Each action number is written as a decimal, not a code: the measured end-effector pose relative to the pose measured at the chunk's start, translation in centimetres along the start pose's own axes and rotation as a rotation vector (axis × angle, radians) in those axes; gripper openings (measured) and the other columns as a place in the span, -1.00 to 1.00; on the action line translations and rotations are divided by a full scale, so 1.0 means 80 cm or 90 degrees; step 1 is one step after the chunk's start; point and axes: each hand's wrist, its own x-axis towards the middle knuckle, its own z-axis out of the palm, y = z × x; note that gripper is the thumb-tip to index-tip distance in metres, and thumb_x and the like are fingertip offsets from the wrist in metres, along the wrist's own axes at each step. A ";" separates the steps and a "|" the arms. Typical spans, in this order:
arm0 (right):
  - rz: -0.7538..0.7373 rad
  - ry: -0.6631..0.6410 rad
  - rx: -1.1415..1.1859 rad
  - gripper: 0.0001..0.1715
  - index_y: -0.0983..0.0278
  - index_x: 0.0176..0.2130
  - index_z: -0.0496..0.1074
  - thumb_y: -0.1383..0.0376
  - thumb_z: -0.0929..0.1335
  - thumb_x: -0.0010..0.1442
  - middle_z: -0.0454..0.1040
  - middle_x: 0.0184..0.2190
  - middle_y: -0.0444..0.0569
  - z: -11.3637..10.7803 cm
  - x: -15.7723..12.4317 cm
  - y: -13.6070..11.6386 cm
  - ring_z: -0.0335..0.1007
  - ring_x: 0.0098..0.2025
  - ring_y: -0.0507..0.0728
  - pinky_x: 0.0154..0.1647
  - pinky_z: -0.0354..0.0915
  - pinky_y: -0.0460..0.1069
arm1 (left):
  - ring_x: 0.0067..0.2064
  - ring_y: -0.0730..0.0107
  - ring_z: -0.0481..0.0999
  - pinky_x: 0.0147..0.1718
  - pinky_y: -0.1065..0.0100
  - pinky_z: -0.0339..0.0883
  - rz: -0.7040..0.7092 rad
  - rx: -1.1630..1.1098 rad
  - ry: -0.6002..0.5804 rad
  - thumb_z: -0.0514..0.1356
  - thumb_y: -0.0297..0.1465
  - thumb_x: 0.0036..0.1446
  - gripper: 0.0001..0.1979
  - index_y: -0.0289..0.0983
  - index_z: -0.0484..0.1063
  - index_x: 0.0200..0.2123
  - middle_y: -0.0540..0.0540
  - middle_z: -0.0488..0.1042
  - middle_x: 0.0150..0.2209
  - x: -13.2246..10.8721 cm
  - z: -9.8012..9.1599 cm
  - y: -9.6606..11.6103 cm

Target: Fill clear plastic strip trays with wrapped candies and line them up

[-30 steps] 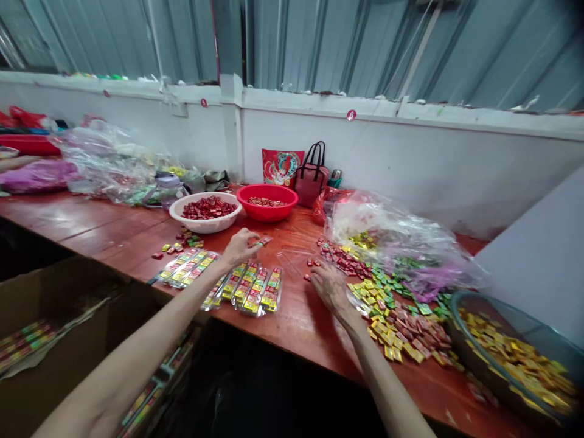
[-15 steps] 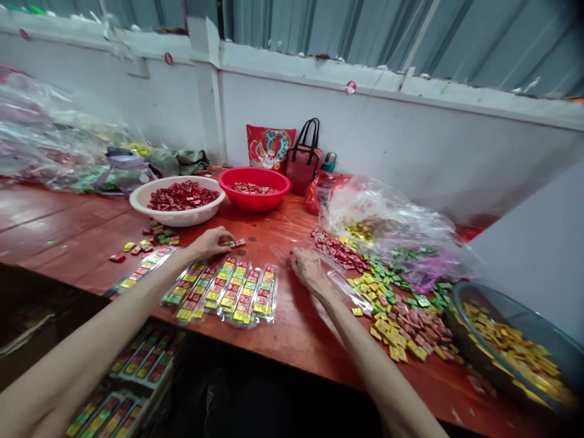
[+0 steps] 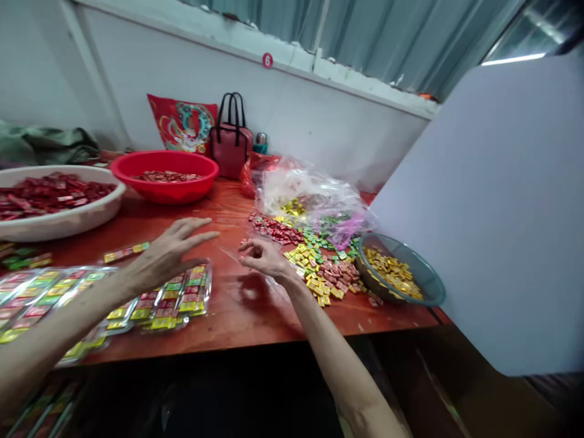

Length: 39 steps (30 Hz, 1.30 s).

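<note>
My left hand (image 3: 171, 252) is open with its fingers spread, above the table beside the filled clear trays (image 3: 194, 289) of small wrapped pieces. A short row of pieces (image 3: 125, 252) lies just left of that hand. Right of it, my right hand (image 3: 264, 258) has thumb and forefinger bent toward each other at a thin clear plastic strip (image 3: 230, 254); whether the fingertips grip it is hard to make out. Loose red pieces (image 3: 278, 231), yellow pieces (image 3: 305, 258), green pieces (image 3: 319, 238) and brownish pieces (image 3: 337, 274) are heaped beyond and right of my right hand.
A white basin (image 3: 91, 212) and a red basin (image 3: 168, 193) hold wrapped pieces at the left. Behind stand a red patterned bag (image 3: 182, 125) and a dark red handbag (image 3: 231, 149). Crumpled plastic (image 3: 296, 185) and a grey-green bowl (image 3: 431, 291) are at the right.
The view has swung to the right. My left hand has let go of the short row of pieces and opened. My right hand has lifted somewhat, its fingers now visible around the strip.
</note>
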 end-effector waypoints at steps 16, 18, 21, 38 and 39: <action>-0.053 0.289 -0.332 -0.80 0.27 -0.27 0.51 0.31 0.29 0.19 0.51 -0.31 -0.05 -0.141 -0.182 0.053 0.39 -0.28 0.07 -0.22 0.25 -0.04 | -0.19 0.28 0.41 -0.23 0.32 0.33 0.042 -0.097 -0.048 -0.06 -0.46 0.31 -0.70 -0.18 0.45 -0.11 -0.14 0.47 -0.16 -0.052 0.089 0.191; -0.044 0.283 -0.371 -0.81 0.26 -0.26 0.51 0.32 0.29 0.20 0.51 -0.30 -0.05 -0.154 -0.193 0.056 0.39 -0.27 0.08 -0.22 0.26 -0.04 | -0.16 0.25 0.42 -0.21 0.29 0.35 0.028 -0.112 -0.052 -0.05 -0.46 0.31 -0.70 -0.16 0.43 -0.07 -0.14 0.48 -0.15 -0.063 0.097 0.200; -0.008 0.248 -0.427 -0.84 0.24 -0.24 0.51 0.30 0.32 0.20 0.47 -0.31 -0.05 -0.149 -0.207 0.061 0.38 -0.30 0.08 -0.25 0.25 -0.04 | -0.08 0.22 0.41 -0.14 0.24 0.34 0.011 -0.133 -0.035 -0.03 -0.49 0.30 -0.69 -0.13 0.42 -0.03 -0.14 0.47 -0.10 -0.080 0.107 0.211; -0.030 0.348 -0.353 -0.87 0.26 -0.24 0.45 0.27 0.35 0.19 0.44 -0.35 -0.08 -0.127 -0.200 0.085 0.33 -0.39 0.04 -0.34 0.25 -0.07 | -0.23 0.22 0.35 -0.25 0.25 0.28 -0.095 -0.013 -0.158 -0.01 -0.47 0.29 -0.73 -0.29 0.50 -0.18 -0.18 0.40 -0.24 0.040 0.136 0.149; -0.030 0.358 -0.338 -0.86 0.26 -0.23 0.46 0.26 0.35 0.19 0.45 -0.33 -0.07 -0.125 -0.202 0.085 0.34 -0.38 0.04 -0.33 0.26 -0.07 | -0.23 0.21 0.35 -0.26 0.25 0.28 -0.109 -0.007 -0.160 -0.01 -0.46 0.29 -0.72 -0.28 0.51 -0.19 -0.18 0.40 -0.24 0.045 0.136 0.144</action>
